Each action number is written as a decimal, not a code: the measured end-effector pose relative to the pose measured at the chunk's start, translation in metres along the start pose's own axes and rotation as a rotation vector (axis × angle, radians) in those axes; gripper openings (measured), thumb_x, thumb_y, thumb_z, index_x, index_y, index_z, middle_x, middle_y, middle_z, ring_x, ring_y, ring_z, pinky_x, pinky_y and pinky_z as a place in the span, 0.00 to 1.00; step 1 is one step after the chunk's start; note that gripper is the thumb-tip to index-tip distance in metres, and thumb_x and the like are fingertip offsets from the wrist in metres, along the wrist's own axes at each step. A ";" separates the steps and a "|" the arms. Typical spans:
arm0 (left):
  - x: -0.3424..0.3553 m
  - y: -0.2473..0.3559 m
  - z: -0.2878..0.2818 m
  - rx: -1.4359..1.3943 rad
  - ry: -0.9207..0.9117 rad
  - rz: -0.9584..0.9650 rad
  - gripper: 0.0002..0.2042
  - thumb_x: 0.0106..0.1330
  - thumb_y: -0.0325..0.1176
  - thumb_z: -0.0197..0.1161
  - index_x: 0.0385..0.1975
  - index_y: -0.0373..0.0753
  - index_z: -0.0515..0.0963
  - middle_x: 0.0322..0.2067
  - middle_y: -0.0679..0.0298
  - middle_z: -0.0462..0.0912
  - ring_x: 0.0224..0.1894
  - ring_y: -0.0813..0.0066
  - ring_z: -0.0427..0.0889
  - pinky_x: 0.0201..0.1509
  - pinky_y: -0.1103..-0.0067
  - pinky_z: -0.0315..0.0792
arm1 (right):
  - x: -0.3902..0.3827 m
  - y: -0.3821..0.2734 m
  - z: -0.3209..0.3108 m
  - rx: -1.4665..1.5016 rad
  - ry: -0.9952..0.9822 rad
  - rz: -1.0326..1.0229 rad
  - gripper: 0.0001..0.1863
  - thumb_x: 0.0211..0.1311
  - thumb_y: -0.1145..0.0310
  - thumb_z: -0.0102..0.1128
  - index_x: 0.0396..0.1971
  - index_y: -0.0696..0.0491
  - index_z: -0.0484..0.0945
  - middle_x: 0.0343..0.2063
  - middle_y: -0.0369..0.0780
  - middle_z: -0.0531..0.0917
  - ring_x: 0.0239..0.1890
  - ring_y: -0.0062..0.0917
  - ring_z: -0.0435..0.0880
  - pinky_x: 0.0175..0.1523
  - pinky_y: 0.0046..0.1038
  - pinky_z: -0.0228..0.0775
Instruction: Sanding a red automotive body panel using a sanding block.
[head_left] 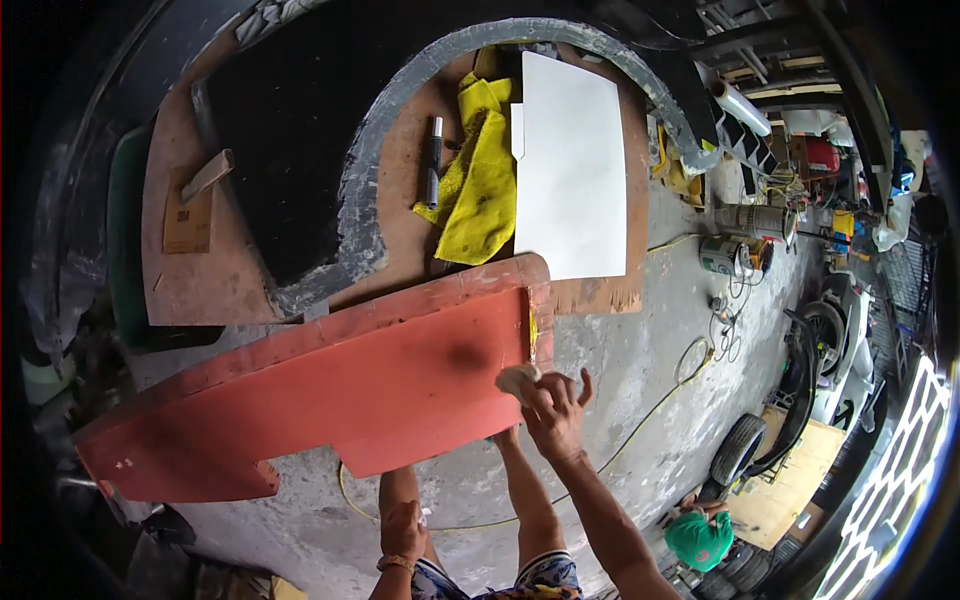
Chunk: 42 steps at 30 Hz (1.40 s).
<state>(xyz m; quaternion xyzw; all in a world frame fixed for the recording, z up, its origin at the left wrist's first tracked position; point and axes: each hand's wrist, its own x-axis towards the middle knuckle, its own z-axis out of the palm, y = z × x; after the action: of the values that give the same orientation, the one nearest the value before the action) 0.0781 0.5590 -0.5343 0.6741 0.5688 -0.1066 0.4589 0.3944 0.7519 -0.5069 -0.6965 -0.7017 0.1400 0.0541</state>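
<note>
A long red panel (400, 365) with a cut-out lower edge lies across the space before me, its right end raised near a wooden board (600, 294). My right hand (555, 415) pinches a pale, off-white pad or folded cloth (517, 381) at the panel's right edge. Just above that pad runs a glossy yellowish streak (533, 325) along the edge. Down by my legs, below the panel, my left hand (403, 530) is closed. A tiny whitish bit shows beside its fingers, too small to name.
Beyond the panel, a black arched part (285, 150), a yellow cloth (480, 190), a black marker (434, 165) and a white sheet (570, 170) lie on the board. A yellow cord (640, 425) crosses the concrete floor. Tins, tyres (738, 448) and a person in green (698, 540) are to the right.
</note>
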 end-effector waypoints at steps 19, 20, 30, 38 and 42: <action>-0.001 -0.008 0.007 0.060 0.007 -0.046 0.17 0.49 0.29 0.67 0.41 0.40 0.75 0.37 0.57 0.79 0.45 0.56 0.79 0.52 0.64 0.72 | -0.006 0.007 -0.005 0.007 0.073 -0.058 0.22 0.47 0.72 0.67 0.46 0.39 0.79 0.41 0.33 0.76 0.53 0.30 0.77 0.69 0.55 0.45; -0.001 -0.008 0.006 0.062 0.007 -0.048 0.17 0.49 0.29 0.67 0.41 0.40 0.75 0.37 0.57 0.79 0.45 0.56 0.79 0.52 0.64 0.72 | 0.000 0.005 -0.005 0.002 0.054 -0.061 0.21 0.48 0.71 0.67 0.45 0.40 0.79 0.41 0.33 0.76 0.53 0.30 0.77 0.69 0.55 0.45; 0.006 0.002 0.002 0.081 -0.029 -0.081 0.17 0.50 0.28 0.67 0.41 0.40 0.75 0.35 0.57 0.78 0.43 0.56 0.79 0.51 0.63 0.72 | -0.002 0.015 -0.003 0.006 0.036 -0.089 0.22 0.49 0.70 0.66 0.47 0.40 0.79 0.43 0.33 0.75 0.53 0.29 0.77 0.68 0.55 0.45; 0.010 0.011 0.003 0.081 -0.030 -0.090 0.17 0.49 0.29 0.68 0.40 0.40 0.75 0.35 0.58 0.78 0.42 0.57 0.79 0.50 0.65 0.72 | -0.006 0.024 0.008 0.013 -0.066 -0.189 0.24 0.46 0.65 0.68 0.48 0.43 0.79 0.43 0.34 0.75 0.54 0.29 0.76 0.67 0.56 0.47; 0.003 0.003 0.007 0.097 0.013 -0.072 0.17 0.49 0.29 0.68 0.41 0.40 0.75 0.35 0.58 0.77 0.42 0.57 0.79 0.50 0.65 0.72 | -0.020 0.016 -0.002 -0.009 -0.114 -0.232 0.23 0.48 0.64 0.70 0.48 0.42 0.79 0.45 0.34 0.76 0.55 0.30 0.76 0.67 0.56 0.46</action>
<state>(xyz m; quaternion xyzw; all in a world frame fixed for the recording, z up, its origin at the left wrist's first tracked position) 0.0845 0.5564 -0.5390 0.6755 0.5898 -0.1462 0.4177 0.4107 0.7317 -0.5074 -0.6017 -0.7802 0.1690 0.0268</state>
